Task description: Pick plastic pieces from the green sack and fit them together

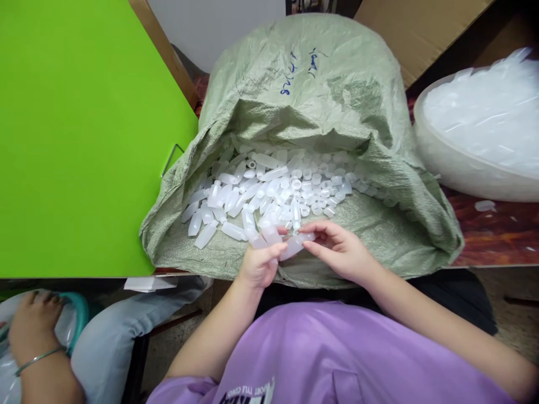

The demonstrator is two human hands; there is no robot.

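Observation:
My left hand [261, 265] is closed around several translucent white plastic tubes [272, 234], which stick up and fan out past its fingers. My right hand [343, 252] pinches the right end of another translucent plastic tube [296, 244] between thumb and fingertips, close beside the left hand's thumb. Both hands are over the front lip of a pale green woven sack [252, 261]. Just beyond them, a pile of loose tubes and short ring-like plastic pieces [269, 188] spills from the sack's mouth. The tubes are flattened towards one end.
A bright green board [84, 134] lies to the left, with a bent metal handle [172, 160] by the sack. To the right stands a white tub [467, 163] heaped with clear plastic pieces, in front of a cardboard box [421, 33]. Another person's hand [36, 325] rests at lower left.

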